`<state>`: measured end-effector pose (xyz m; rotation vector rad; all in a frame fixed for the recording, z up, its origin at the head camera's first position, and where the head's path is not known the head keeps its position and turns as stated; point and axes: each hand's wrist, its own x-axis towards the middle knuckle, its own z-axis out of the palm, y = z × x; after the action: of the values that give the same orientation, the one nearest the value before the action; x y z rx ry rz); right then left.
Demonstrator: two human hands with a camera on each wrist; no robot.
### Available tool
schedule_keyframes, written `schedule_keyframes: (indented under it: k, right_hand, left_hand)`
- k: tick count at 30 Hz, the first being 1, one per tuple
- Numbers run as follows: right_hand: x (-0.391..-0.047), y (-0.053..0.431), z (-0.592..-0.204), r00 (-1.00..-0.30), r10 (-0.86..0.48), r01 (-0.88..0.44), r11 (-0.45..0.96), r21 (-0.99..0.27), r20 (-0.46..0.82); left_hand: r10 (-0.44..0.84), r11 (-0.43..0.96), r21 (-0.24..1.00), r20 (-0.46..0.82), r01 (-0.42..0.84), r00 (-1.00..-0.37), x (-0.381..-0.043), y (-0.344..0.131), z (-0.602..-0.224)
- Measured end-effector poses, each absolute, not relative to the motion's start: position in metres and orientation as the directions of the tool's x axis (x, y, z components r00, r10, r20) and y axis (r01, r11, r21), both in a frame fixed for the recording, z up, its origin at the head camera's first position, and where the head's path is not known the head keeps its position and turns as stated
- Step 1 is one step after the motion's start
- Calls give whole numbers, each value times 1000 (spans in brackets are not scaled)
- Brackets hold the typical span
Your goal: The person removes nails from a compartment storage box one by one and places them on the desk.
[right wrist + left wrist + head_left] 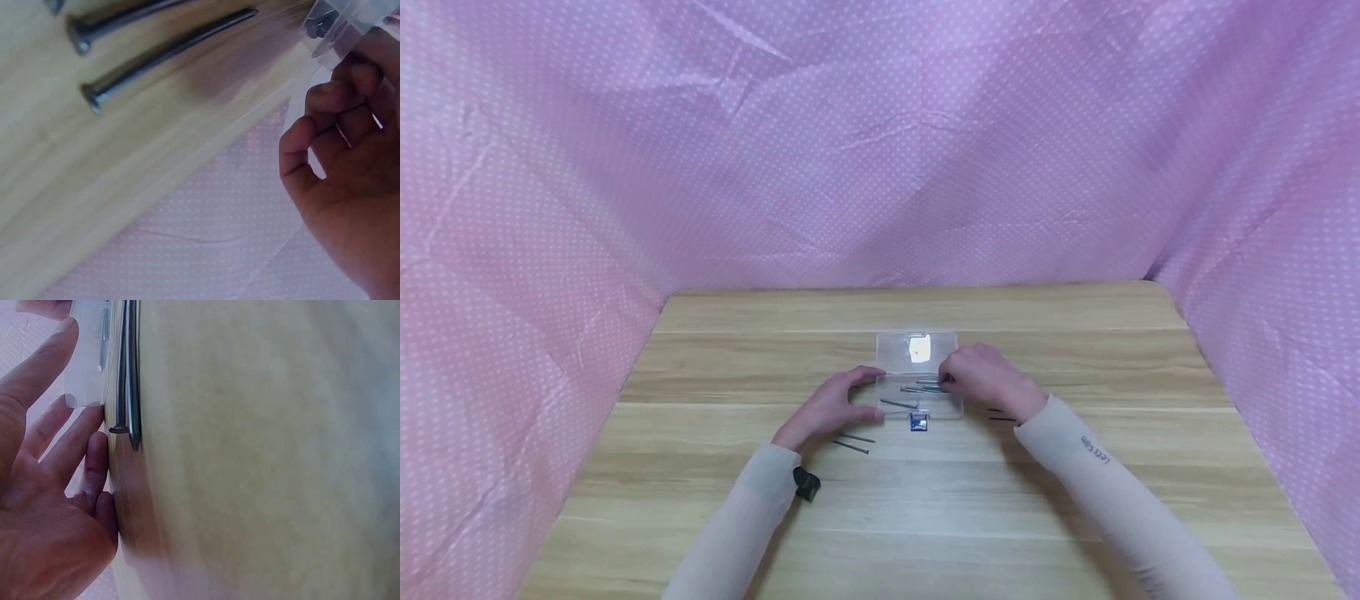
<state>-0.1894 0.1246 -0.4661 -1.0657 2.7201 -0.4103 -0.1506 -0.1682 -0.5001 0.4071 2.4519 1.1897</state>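
Observation:
A clear plastic box (891, 412) lies on the table with its lid (891, 350) folded back behind it. Several nails (898, 404) are inside. My left hand (831, 407) holds the box's left end, thumb at the front corner and fingers at the back; the left wrist view shows the fingertips right at its edge. Over the right side of the box, my right hand (988, 379) has curled fingers pinching at the ends of nails, the fingertips partly hidden. In the right wrist view those curled fingers (297, 147) are close beside the box wall (359, 22).
Two loose nails (852, 447) lie on the wooden table (700, 367) by my left wrist. More nails (169, 56) lie under my right forearm. A small blue label or latch (918, 422) shows at the box's front. Pink dotted cloth (880, 167) surrounds the table's back and sides.

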Motion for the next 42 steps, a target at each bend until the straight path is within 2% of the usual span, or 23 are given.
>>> schedule_keyframes:
  k: [11,21,28,42]
  right_hand:
    - [-192,131,-469,-696,-714,-652,672,-351,-76]
    - [-188,137,-470,-685,-729,-683,642,-348,-2]
    - [-187,141,-470,-720,-694,-645,671,-365,-1]
    - [-188,140,-470,-714,-700,-658,675,-334,-8]
  left_hand:
    - [413,609,787,-212,96,-886,-149,-167,-500]
    - [415,614,782,-204,108,-887,-149,-167,-501]
    - [415,617,779,-202,111,-887,-149,-166,-500]
    - [409,617,781,-213,97,-887,-147,-167,-499]
